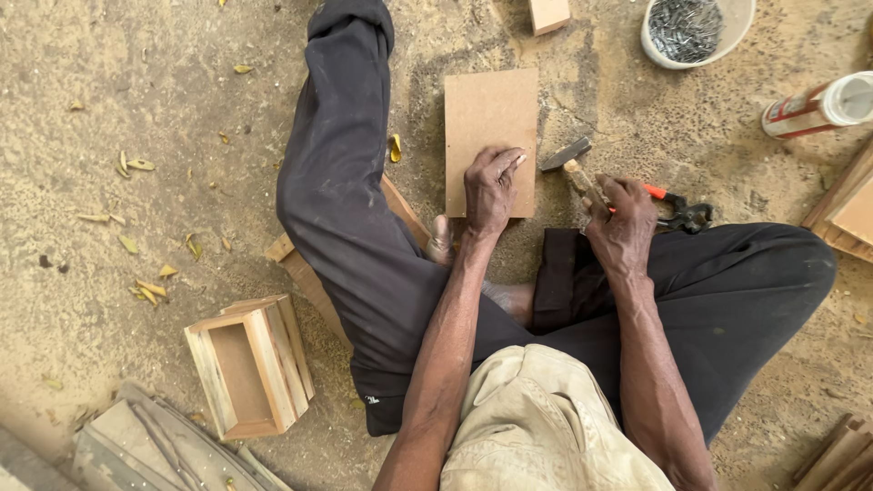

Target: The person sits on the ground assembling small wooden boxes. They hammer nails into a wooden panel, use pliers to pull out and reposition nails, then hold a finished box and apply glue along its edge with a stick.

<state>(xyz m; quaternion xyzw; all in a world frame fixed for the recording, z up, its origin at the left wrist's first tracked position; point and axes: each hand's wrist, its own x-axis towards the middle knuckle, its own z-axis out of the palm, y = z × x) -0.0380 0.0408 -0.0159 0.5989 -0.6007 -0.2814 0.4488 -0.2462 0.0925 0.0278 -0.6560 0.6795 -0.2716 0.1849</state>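
The left hand (491,191) is pressing down on the brown board (489,118), fingers curled at its lower right edge. Just right of the board, the right hand (623,223) is gripping a hammer (573,164). Beyond it, red-handled pincers (677,211) are lying on the floor (136,91).

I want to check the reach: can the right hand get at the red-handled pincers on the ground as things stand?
Probably yes. The pincers lie on the ground just beside the right hand, with nothing between them. But this hand already grips the hammer, so it would first have to put it down.
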